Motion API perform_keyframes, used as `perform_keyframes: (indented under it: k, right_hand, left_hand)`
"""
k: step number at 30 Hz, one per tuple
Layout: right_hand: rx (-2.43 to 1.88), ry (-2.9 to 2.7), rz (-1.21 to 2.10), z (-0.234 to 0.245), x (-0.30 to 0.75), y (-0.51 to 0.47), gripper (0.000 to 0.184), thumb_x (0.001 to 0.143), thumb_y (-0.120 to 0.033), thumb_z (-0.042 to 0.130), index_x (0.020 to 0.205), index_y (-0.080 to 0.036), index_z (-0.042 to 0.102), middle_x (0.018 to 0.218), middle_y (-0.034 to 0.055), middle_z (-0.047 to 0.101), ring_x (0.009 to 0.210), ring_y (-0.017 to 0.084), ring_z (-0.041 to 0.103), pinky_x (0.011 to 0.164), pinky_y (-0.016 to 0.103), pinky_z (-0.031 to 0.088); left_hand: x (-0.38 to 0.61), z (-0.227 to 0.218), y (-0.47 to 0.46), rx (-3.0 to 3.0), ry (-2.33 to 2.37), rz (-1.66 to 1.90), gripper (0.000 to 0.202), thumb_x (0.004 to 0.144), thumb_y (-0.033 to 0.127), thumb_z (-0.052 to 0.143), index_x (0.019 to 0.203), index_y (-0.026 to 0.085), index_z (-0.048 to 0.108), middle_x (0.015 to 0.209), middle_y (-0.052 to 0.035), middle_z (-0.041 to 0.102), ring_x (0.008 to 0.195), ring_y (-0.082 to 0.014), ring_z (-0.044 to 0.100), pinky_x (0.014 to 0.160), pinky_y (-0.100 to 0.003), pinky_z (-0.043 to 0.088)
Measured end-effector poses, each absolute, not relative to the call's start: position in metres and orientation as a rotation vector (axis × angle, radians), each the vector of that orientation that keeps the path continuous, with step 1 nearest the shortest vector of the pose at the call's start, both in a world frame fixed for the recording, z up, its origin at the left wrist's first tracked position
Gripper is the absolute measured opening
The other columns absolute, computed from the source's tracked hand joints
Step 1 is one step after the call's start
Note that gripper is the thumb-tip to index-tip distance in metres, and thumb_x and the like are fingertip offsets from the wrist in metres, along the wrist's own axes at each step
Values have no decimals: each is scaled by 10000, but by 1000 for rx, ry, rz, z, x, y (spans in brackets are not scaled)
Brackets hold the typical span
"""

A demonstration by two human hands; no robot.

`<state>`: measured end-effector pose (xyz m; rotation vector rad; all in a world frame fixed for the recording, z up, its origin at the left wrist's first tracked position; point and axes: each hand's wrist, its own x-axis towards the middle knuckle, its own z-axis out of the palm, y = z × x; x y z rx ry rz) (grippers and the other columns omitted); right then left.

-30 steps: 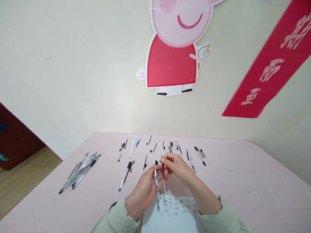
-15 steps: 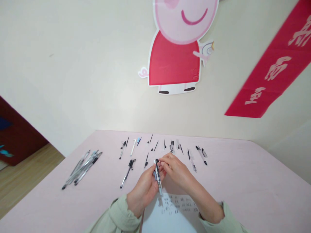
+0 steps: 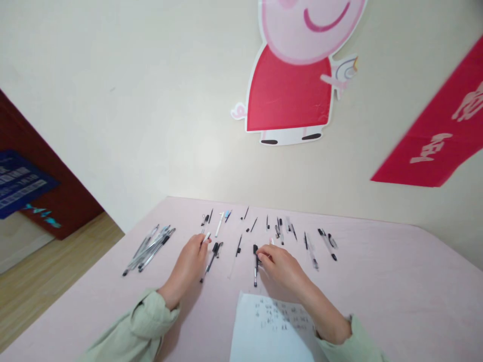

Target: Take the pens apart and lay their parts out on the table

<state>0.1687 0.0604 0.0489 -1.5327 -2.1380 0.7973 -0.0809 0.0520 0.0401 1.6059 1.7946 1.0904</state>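
My left hand (image 3: 188, 264) is closed around a slim white pen (image 3: 206, 237), whose end pokes out past the fingers; the rest is hidden. Just right of it on the table lie a black-capped pen (image 3: 211, 261) and a small clip-like part. My right hand (image 3: 281, 259) is low over the table with its fingers pinched beside a black pen with a clear barrel (image 3: 255, 266). A dark part shows at those fingertips, partly covered. Below the hands, a sheet of paper with handwriting (image 3: 269, 332) lies on the pink table.
A bundle of clear pens (image 3: 149, 251) rests at the left. Pen parts, caps and refills are spread in groups along the back, including a white pen (image 3: 219, 224) and, at the right, a black-ended pen (image 3: 327, 244). Behind the table (image 3: 377, 281) stands a wall.
My hands, earlier together on a black-and-white pen, have moved apart. The left has gone left with a white pen; the right is lower at the table, where a black pen now lies.
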Motion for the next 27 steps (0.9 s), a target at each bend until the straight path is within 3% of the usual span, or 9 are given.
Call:
perform_keyframes:
  k: [3, 6, 12, 15, 19, 27]
  right_hand:
    - [-1572, -2157, 810, 53, 165, 56, 248, 893, -229, 437, 821, -212, 674, 854, 42, 704, 798, 199, 609, 642, 272, 337]
    - [-1593, -2176, 811, 54, 162, 53, 250, 901, -238, 428, 862, -216, 675, 921, 51, 705, 837, 208, 617, 651, 275, 341]
    - [-1526, -2241, 864, 50, 150, 43, 246, 901, -236, 438, 913, -220, 683, 960, 56, 707, 885, 208, 632, 687, 271, 363]
    - [-1428, -2330, 906, 49, 137, 29, 243, 895, -217, 439, 854, -215, 679, 919, 54, 713, 855, 199, 637, 674, 263, 358]
    - [-1366, -2464, 964, 44, 118, 7, 204, 865, -235, 497, 763, -213, 673, 854, 49, 732, 794, 202, 646, 627, 262, 328]
    - [-1403, -2486, 917, 31, 109, -3, 220, 889, -253, 473, 805, -219, 674, 859, 23, 741, 777, 163, 654, 619, 239, 309]
  left_hand:
    - [-104, 24, 51, 1993, 2082, 800, 205, 878, 266, 408, 731, 211, 539, 784, -51, 544, 754, -230, 547, 732, -360, 442]
    - [-104, 12, 48, 2134, 2193, 599, 206, 895, 228, 382, 838, 188, 576, 857, -81, 562, 825, -246, 563, 786, -375, 449]
    - [-110, 6, 43, 2182, 2112, 618, 190, 874, 243, 460, 984, 161, 592, 960, -103, 572, 937, -257, 548, 866, -383, 443]
    - [-122, 7, 34, 2151, 2072, 610, 222, 871, 257, 476, 1046, 166, 577, 996, -92, 568, 962, -248, 540, 891, -385, 432]
    - [-129, 6, 22, 2136, 2055, 593, 281, 891, 314, 456, 1097, 150, 556, 989, -94, 555, 964, -257, 540, 878, -391, 435]
    - [-119, 1, 28, 2057, 2153, 560, 241, 913, 316, 411, 1079, 189, 532, 965, -57, 554, 876, -220, 589, 782, -330, 458]
